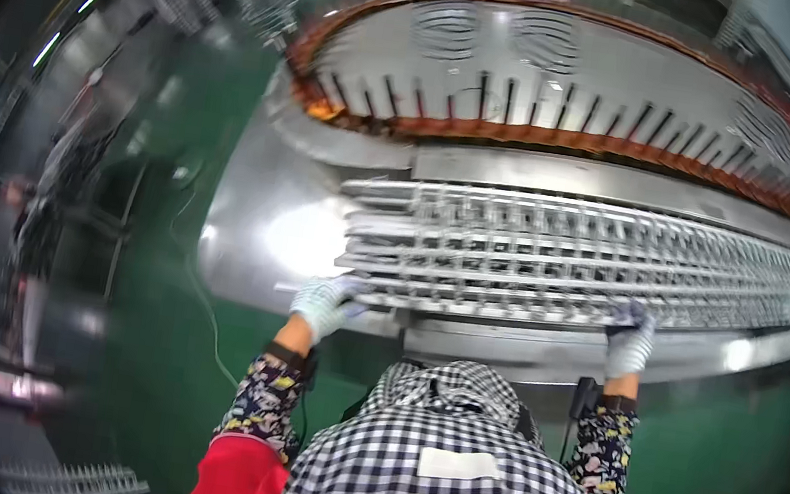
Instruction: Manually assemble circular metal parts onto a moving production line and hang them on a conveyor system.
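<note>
A long silvery metal rack [555,259], with several parallel rails and many small prongs or crosspieces, lies across the steel table in front of me. Its fine detail is smeared by motion. My left hand [324,305], in a pale striped glove, grips the rail nearest me at the rack's left end. Farther right along the same near side, my right hand [629,343] has its darker gloved fingertips closed over the edge rail. Whether the rack is one piece or several laid side by side, I cannot tell.
Beyond the rack runs an orange-brown looped conveyor track [491,136] with upright dark pins. The steel table [251,196] continues left of the rack. Other metal racks [74,482] stand at the lower left. A thin cable [209,312] crosses the green floor, and a blurred person [34,227] is at far left.
</note>
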Motion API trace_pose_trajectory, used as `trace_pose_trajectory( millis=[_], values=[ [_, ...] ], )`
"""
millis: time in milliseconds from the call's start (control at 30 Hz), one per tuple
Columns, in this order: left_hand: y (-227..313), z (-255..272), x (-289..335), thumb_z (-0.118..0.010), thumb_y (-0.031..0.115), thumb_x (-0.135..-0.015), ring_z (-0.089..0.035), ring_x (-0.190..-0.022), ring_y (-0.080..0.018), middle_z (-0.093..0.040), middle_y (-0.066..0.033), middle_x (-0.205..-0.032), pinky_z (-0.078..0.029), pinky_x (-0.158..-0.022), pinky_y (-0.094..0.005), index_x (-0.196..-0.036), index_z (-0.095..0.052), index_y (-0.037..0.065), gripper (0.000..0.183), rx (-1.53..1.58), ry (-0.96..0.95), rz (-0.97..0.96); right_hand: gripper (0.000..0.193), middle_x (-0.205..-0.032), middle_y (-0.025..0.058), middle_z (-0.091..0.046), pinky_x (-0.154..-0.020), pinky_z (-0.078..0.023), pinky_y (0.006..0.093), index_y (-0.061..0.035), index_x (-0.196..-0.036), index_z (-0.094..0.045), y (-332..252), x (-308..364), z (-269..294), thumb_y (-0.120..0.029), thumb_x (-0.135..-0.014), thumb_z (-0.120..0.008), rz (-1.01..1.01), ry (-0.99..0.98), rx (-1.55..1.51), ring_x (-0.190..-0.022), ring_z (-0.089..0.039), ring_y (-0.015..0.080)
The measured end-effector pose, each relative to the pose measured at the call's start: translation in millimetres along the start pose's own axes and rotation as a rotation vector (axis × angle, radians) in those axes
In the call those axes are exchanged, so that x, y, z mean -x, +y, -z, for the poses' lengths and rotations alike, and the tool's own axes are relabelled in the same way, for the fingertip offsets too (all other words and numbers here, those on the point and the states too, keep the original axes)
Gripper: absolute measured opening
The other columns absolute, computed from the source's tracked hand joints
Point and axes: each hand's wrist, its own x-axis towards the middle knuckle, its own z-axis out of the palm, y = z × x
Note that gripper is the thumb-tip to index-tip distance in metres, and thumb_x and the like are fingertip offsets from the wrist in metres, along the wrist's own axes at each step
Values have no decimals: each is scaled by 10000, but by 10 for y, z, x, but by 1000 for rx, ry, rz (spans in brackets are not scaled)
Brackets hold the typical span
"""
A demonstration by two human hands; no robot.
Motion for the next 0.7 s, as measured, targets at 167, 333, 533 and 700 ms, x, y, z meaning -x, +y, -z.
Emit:
trace_pose_trajectory(
  millis=[167,333,533,700],
  values=[
    [-216,-143,89,-552,374,-765,-534,-966,-243,-585,-76,-1025,-402,-826,-379,-1011,-599,147,338,-95,-30,72,354,-878,76,-536,-715,-434,339,-79,-956,-526,208,-28,-299,-401,-809,-505,-147,128,143,-741,-470,169],
    [-319,-382,157,-599,366,-723,-530,-904,-251,-595,-56,-947,-384,-789,-386,-984,-609,145,342,18,207,-26,481,-576,80,-525,-394,-438,298,-31,-872,-495,-41,417,-252,-507,-835,-443,-168,104,752,-415,-506,187],
    [-501,-728,-187,-582,326,-736,-536,-821,-306,-593,-87,-828,-341,-779,-425,-826,-610,130,217,37,247,68,362,-679,87,-584,-476,-479,256,-4,-961,-550,-623,315,-900,-343,-865,-470,48,-60,996,-507,-550,133],
    [-408,-682,-165,-560,273,-752,-524,-831,-298,-588,-96,-812,-342,-788,-409,-804,-591,118,166,24,303,21,374,-718,97,-593,-499,-471,278,23,-982,-545,-1207,-177,-1437,-323,-845,-512,10,-201,1215,-558,-565,159]
  ],
)
